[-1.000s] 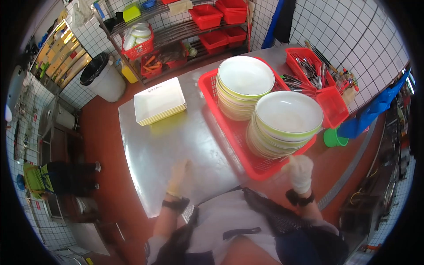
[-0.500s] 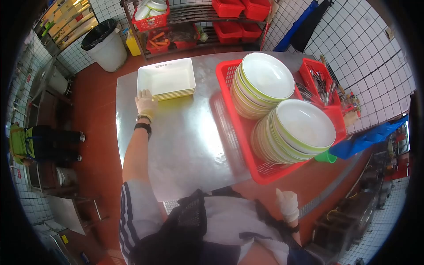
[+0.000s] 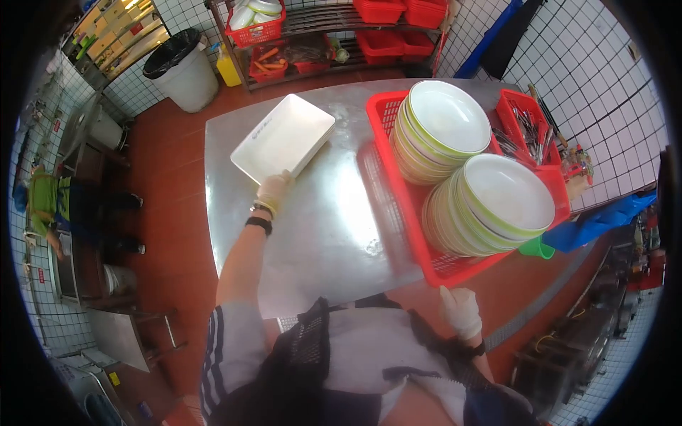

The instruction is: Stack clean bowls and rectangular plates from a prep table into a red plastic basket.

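My gloved left hand is closed over the near edge of a stack of white rectangular trays, which sits turned at an angle on the metal table. Its thumb and fingers press at the rim; some are hidden. Close to my body, my gloved right hand is curled closed, with nothing visible in it. Just above it is the near corner of a red basket, apparently not gripped. Two leaning stacks of green-rimmed white plates fill that basket.
A red cutlery container stands behind the plates on the right. Beyond the table are a metal rack with red baskets, a yellow jug and a lined bin. A person in green works at far left.
The tray stack has turned clockwise on the table, with my left hand moving along its near edge. My right hand is now closer to the basket corner. The other person's arm has moved.
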The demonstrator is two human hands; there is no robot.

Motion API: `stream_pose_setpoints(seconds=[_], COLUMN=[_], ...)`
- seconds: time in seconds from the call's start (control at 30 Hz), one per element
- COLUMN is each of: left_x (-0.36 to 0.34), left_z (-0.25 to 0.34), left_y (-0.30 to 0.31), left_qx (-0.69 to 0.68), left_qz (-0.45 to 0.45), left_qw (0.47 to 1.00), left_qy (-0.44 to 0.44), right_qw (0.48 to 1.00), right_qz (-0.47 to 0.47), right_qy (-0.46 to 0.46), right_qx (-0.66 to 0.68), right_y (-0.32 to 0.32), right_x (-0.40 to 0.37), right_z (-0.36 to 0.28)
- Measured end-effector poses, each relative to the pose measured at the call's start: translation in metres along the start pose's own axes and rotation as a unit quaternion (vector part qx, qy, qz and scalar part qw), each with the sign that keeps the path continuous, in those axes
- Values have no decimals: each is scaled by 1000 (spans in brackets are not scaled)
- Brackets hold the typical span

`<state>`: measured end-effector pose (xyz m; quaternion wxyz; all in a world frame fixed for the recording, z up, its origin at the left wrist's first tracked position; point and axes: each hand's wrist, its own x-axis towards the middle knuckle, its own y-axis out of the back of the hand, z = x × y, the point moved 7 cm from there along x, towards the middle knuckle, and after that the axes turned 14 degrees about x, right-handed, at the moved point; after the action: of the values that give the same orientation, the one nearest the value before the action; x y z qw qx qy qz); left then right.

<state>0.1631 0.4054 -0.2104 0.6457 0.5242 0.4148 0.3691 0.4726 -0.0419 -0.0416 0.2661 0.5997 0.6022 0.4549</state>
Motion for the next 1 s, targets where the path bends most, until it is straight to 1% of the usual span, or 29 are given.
stream_pose_setpoints(seconds=[0.07,0.13,0.17,0.2,0.27,0.33,0.37,0.4,0.43,0.47,0.53,0.57,0.6,0.63,0.67,0.7,0.73,0.77,0.8,0.83,0.87,0.9,0.93,1.0], left_x=[-19,-47,-61,-78,-118,-147,-160,-175,-188,-196,-205,-206,-206,-212,-214,-220,-220,-214,-211,-212,-209,-209,-208,-205], left_z=[18,46,58,72,102,122,130,138,140,139,133,122,93,68,45,23,8,-13,-23,-21,-23,-19,-19,-17], left_y=[-17,-26,-38,-48,-40,-42,-34,-14,4,16,22,8,-3,-4,4,11,-5,-39,-58,-48,-52,-61,-60,-57], left_qx=[2,28,47,65,57,-29,-27,-136,-243,-241,-256,-256,-188,-117,-97,-75,-74,-32,10,10,-119,-245,-245,-239], left_qz=[-19,37,72,107,123,103,102,115,127,129,56,58,163,263,258,249,249,226,203,205,95,-17,-15,-2], left_qw=[1000,996,991,985,983,982,983,971,948,949,959,959,967,958,952,930,930,934,936,936,940,916,917,931], left_qy=[2,-76,-98,-119,-128,-154,-152,-157,-161,-158,-111,-108,-49,10,136,259,260,273,286,286,306,317,316,275], right_qw=[1000,999,999,998,997,995,995,994,993,993,989,988,987,986,985,985,985,985,985,985,985,985,985,984], right_qz=[11,5,5,-6,-18,-17,-17,-19,-21,-21,-18,-19,-13,-6,-6,-3,-1,0,-7,-12,-10,-10,-11,6], right_qy=[19,37,39,54,72,94,95,106,117,120,144,148,156,163,164,167,170,170,167,165,166,164,163,172], right_qx=[14,-13,-10,8,29,-12,-9,0,8,10,42,43,42,42,43,38,32,32,37,41,41,51,62,53], right_y=[-1,-9,-13,-18,-23,-26,-26,-25,-25,-27,-28,-28,-26,-24,-25,-25,-25,-25,-25,-26,-26,-27,-27,-27], right_x=[14,24,26,28,35,44,49,55,59,63,70,72,75,76,76,74,73,72,72,72,70,68,67,63], right_z=[-3,-3,0,3,2,-6,-10,-15,-19,-20,-26,-28,-31,-33,-33,-33,-33,-34,-33,-32,-30,-28,-26,-26])
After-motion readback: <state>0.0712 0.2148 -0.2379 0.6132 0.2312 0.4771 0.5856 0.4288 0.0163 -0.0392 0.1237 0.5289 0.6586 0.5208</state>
